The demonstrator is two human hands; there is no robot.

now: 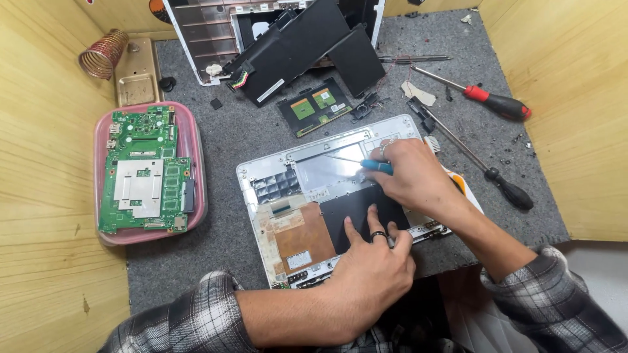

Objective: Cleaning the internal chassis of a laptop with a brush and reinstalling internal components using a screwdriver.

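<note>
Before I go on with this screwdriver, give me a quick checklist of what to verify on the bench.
1. Left hand pressing the laptop shell flat: ok.
2. Right hand gripping the teal-handled screwdriver: ok.
3. Tip seated on a screw: cannot tell.
4. Green circuit board set aside in the pink tray: ok.
5. Spare red-handled screwdriver lying clear of both hands: ok.

Right hand (409,178) hides handle end of blue screwdriver (378,167). Left hand (374,265) covers lower edge of open laptop base (307,196). White laptop lid (209,39) cut off by top edge. Scattered screws (513,147) too small to tell.
</note>
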